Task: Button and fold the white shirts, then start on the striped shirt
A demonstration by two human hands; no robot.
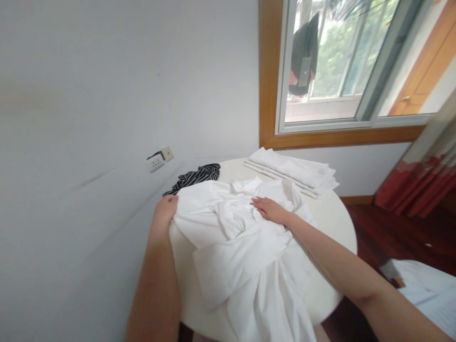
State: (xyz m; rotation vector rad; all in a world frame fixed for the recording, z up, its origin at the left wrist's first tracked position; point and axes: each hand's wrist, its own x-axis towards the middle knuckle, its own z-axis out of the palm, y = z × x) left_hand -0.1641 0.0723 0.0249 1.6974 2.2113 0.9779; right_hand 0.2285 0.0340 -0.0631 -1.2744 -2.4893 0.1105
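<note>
A white shirt (pixel 242 256) lies crumpled across the round table, its lower part hanging toward me over the near edge. My left hand (pixel 166 209) is closed on the shirt's upper left part, at the table's left side. On the middle of the shirt, near its collar, my right hand (pixel 269 209) rests flat with fingers stretched out. Just beyond my left hand lies a bunched black cloth with white stripes (pixel 197 175). At the far right of the table is a stack of folded white garments (pixel 292 168).
The round white table (pixel 342 237) stands close to a wall with a power socket (pixel 156 163). Behind it is a wood-framed window (pixel 270 95). A red and beige curtain (pixel 409 175) hangs at the right. White papers or cloth (pixel 423 285) show at lower right.
</note>
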